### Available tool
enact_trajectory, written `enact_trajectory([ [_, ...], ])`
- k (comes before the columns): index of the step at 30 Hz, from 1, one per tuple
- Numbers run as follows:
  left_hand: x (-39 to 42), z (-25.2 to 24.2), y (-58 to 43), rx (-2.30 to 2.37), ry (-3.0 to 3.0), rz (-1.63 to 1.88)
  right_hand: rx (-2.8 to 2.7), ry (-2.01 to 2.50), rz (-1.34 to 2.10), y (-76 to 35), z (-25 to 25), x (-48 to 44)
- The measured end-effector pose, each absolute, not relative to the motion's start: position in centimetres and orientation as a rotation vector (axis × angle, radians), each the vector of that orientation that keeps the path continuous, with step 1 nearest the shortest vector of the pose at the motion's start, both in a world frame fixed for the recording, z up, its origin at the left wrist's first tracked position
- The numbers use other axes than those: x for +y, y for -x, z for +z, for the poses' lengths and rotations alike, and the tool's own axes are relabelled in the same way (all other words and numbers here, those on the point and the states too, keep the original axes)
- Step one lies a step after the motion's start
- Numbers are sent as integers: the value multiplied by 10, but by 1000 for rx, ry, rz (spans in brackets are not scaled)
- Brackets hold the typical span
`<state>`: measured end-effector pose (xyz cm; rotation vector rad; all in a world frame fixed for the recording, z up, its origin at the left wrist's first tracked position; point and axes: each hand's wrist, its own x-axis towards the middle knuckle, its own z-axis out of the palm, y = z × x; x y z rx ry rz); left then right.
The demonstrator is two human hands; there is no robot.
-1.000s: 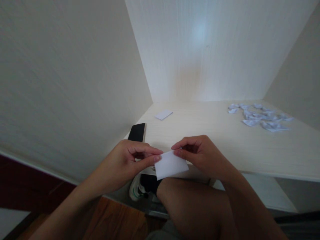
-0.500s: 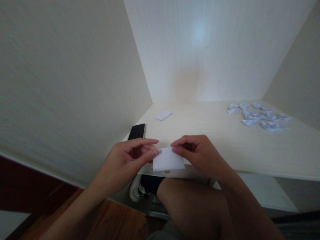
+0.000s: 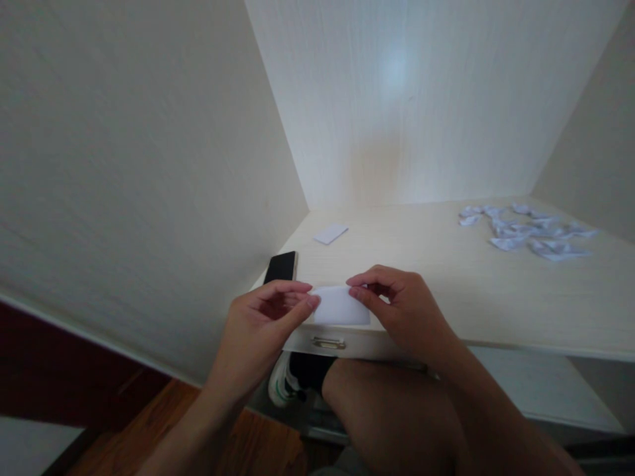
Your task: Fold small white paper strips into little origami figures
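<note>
Grip: I see my left hand (image 3: pixel 265 320) and right hand (image 3: pixel 404 311) pinching the white paper (image 3: pixel 341 307) by its two ends.
Paper: at the desk's (image 3: pixel 446 291) near edge.
Left: phone (image 3: pixel 281 266).
Far right: folded papers (image 3: pixel 530 231).

Left hand (image 3: pixel 262 324) and right hand (image 3: pixel 401 311) pinch a small white paper (image 3: pixel 341 306) by its two ends, at the desk's (image 3: pixel 446 291) near edge above a metal drawer handle (image 3: pixel 327 342). Black phone (image 3: pixel 281 267) just left; a white slip (image 3: pixel 331 233) lies farther back. Folded paper pieces (image 3: pixel 530 231) are scattered far right (shapes too small to tell).
</note>
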<state>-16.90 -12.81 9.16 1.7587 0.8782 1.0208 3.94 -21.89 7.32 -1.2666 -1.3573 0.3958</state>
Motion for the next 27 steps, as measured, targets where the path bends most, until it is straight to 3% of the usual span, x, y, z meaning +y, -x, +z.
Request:
enact_trajectory([
  [7, -125, 86, 166, 771, -1714, 1039, -1356, 1269, 379, -40, 73, -219],
  [18, -134, 98, 164, 576, -2186, 1285, -1352, 1255, 419, -40, 73, -219],
  [27, -133, 98, 161, 580, -2127, 1312, -1354, 1254, 407, -39, 72, -219],
])
